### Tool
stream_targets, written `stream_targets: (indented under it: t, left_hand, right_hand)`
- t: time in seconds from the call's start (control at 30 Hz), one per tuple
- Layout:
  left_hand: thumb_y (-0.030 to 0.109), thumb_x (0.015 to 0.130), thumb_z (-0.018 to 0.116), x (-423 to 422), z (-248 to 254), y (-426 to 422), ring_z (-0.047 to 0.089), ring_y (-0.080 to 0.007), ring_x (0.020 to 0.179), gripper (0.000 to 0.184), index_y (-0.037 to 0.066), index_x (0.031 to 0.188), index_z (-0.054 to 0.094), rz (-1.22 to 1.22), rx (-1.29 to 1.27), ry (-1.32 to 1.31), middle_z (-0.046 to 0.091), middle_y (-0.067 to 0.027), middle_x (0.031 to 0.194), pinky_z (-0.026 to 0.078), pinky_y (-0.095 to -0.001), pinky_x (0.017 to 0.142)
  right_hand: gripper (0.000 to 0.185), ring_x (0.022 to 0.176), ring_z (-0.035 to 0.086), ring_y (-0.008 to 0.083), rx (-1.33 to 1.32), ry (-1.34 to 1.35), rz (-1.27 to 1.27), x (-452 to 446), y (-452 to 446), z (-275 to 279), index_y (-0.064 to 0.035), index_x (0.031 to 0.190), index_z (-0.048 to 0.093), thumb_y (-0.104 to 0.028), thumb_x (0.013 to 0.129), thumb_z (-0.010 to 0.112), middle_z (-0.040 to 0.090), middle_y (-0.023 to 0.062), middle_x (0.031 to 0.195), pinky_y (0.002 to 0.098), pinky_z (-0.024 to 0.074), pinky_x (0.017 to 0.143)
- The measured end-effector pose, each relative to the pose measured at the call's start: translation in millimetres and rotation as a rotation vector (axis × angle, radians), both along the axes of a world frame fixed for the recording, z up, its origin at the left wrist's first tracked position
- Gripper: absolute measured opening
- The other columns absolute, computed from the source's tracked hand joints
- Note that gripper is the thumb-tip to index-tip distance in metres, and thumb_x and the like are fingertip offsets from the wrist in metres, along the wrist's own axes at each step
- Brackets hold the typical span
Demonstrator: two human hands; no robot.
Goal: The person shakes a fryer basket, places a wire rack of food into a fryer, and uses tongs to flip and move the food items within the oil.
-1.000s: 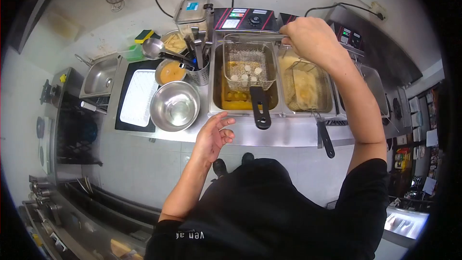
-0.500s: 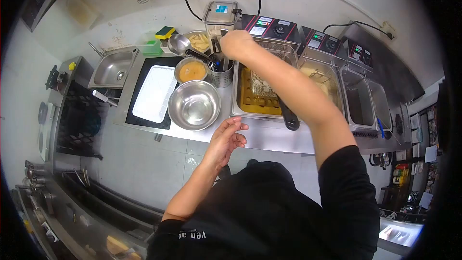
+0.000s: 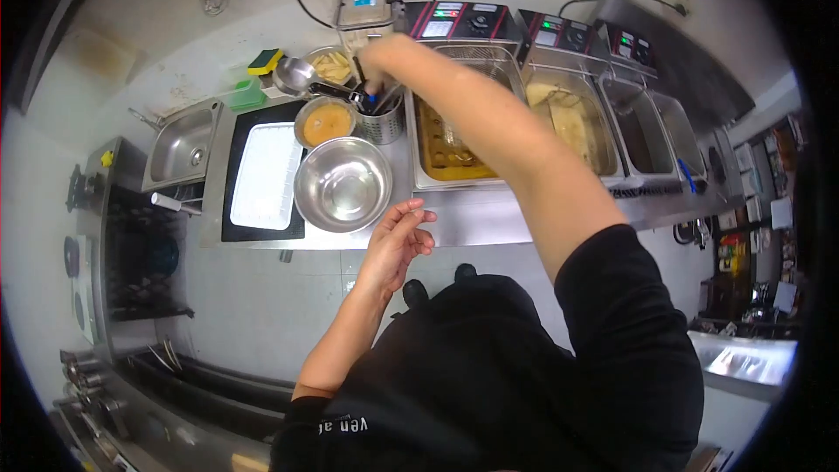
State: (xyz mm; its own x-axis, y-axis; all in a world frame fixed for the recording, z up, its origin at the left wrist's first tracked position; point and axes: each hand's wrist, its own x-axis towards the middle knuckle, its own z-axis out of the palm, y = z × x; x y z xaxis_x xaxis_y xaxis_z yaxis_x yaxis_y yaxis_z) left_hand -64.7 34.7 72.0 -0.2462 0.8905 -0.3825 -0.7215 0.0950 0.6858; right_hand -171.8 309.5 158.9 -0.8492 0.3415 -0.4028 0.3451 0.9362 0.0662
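Observation:
My right hand [image 3: 382, 61] is at the top of a perforated metal utensil holder [image 3: 382, 128], among the handles standing in it. Motion smears its fingers, so any grip is unclear. A metal ladle [image 3: 295, 75] with a black handle lies beside the holder. My left hand [image 3: 398, 243] hovers just off the counter's front edge, palm turned inward, fingers loosely curled and apart, holding nothing. Closest to it is a shiny steel bowl [image 3: 343, 185] with nothing in it. Behind that bowl stands a smaller bowl of orange liquid [image 3: 327, 125].
My right forearm crosses a fryer of yellow-brown oil [image 3: 437, 144], partly hiding its wire basket. A second fryer [image 3: 568, 135] holds pale food. Left are a white ribbed tray [image 3: 264, 177] and sink [image 3: 182, 147]. Behind are pale cut strips [image 3: 332, 65] and a lidded container [image 3: 365, 7].
The whole view has shifted slightly. My right hand has moved left over the utensil holder, fingers now lower among the handles. The fry basket's black handle is no longer visible. My left hand stays loosely open.

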Motion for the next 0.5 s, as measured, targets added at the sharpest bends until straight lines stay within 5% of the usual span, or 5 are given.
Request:
stream_targets:
  t: [0.07,0.17,0.2,0.5]
  left_hand:
    - [0.017,0.091,0.057,0.1,-0.5,3.0,0.059,-0.0162,0.064,0.027,0.005,0.114,0.050,-0.048,-0.003,-0.007,0.060,-0.0104,0.099,0.048,-0.0257,0.055]
    - [0.016,0.091,0.057,3.6,-0.2,8.9,0.060,-0.0145,0.066,0.027,0.005,0.115,0.050,-0.116,0.023,0.008,0.060,-0.0096,0.099,0.049,-0.0257,0.057]
    - [0.016,0.091,0.057,6.4,0.5,11.7,0.060,-0.0145,0.066,0.027,0.005,0.115,0.050,-0.160,0.027,0.005,0.060,-0.0096,0.099,0.049,-0.0257,0.057]
    - [0.012,0.088,0.063,48.6,-8.9,38.7,0.056,-0.0111,0.062,0.030,0.006,0.115,0.051,-0.389,0.001,0.071,0.061,-0.0065,0.094,0.046,-0.0236,0.054]
  right_hand:
    - [0.044,0.087,0.066,0.0277,0.126,0.141,0.153,-15.0,28.3,8.3,-0.0081,0.094,0.072,-0.047,0.072,0.074,0.069,0.0113,0.094,0.0394,0.0516,0.072]
    - [0.043,0.078,0.064,0.0289,0.218,0.156,0.147,-3.6,30.8,90.9,-0.0085,0.095,0.071,-0.048,0.078,0.068,0.069,0.0129,0.086,0.0437,0.0499,0.069]
    - [0.039,0.068,0.064,0.0246,0.301,0.060,0.157,-12.6,40.0,113.4,-0.0069,0.101,0.068,-0.041,0.082,0.065,0.068,0.0097,0.083,0.0398,0.0511,0.060]
    - [0.039,0.072,0.064,0.0247,0.286,0.195,-0.218,81.7,63.6,255.2,-0.0035,0.103,0.066,-0.037,0.084,0.062,0.067,0.0115,0.087,0.0381,0.0512,0.063]
